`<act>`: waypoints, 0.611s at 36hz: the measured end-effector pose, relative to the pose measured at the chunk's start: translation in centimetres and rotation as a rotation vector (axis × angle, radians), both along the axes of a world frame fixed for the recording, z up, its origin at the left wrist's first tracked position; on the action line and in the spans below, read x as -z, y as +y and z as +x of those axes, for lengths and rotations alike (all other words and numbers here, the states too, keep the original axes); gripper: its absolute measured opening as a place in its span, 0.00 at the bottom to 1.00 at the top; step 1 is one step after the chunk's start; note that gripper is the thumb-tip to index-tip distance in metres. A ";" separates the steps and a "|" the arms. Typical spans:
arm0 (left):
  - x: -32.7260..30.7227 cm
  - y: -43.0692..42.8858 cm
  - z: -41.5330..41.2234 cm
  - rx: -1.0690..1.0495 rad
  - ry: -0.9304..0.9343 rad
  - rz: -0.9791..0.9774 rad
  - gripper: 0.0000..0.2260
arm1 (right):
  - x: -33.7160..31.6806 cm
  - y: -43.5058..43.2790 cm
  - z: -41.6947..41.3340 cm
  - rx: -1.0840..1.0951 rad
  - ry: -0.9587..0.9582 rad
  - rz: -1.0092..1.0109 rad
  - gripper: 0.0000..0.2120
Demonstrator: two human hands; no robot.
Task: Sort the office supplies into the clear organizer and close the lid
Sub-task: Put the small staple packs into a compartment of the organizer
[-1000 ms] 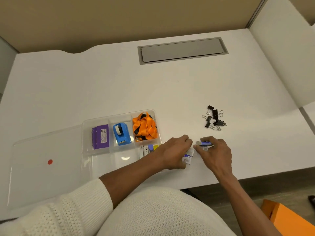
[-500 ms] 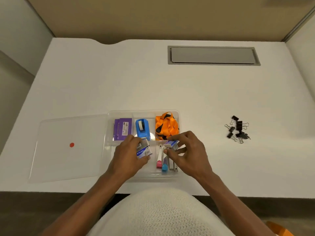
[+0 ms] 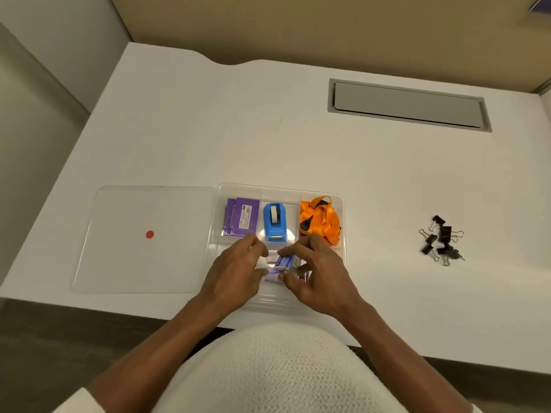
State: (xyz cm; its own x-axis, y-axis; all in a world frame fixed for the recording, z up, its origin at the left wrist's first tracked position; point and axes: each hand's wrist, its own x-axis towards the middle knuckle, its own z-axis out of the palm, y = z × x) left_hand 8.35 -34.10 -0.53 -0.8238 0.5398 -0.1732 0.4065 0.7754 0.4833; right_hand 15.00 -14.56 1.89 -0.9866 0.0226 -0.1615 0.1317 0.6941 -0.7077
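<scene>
The clear organizer (image 3: 343,201) lies open at the desk's front edge, its lid (image 3: 143,239) flat to the left with a red dot on it. Its back row holds purple boxes (image 3: 242,216), a blue tape dispenser (image 3: 275,222) and an orange lanyard (image 3: 320,220). Both hands are over the front compartment. My right hand (image 3: 320,272) pinches a small blue-and-white box (image 3: 284,261). My left hand (image 3: 235,272) holds another small box (image 3: 272,275) just below it; the hands hide most of that box. Black binder clips (image 3: 442,239) lie loose on the desk to the right.
A grey cable hatch (image 3: 408,105) is set into the white desk (image 3: 298,150) at the back right. Beige partition walls stand behind and to the left. The desk's front edge runs just below the organizer.
Both hands carried the small boxes from the desk right of the organizer to over its front compartment, and have come closer together. The camera view shifted right to left.
</scene>
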 end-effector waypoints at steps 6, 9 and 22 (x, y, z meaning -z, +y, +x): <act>1.0 -2.0 0.0 -0.279 -0.032 0.090 0.14 | 1.7 -2.0 -0.2 -0.130 0.010 0.237 0.23; 1.2 -2.1 -0.1 -0.349 -0.177 0.070 0.12 | 2.6 -2.9 -0.4 -0.223 -0.007 0.377 0.27; -0.4 -0.8 0.2 -0.279 -0.167 -0.205 0.09 | 0.5 -1.1 1.0 -0.157 0.038 0.258 0.18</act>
State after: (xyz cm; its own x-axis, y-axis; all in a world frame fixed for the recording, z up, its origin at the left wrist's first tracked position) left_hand 8.50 -34.95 -0.17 -0.8853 0.2388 -0.3989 0.0946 0.9326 0.3484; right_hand 16.01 -15.65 1.35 -0.9866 -0.0948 -0.1330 -0.0143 0.8615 -0.5076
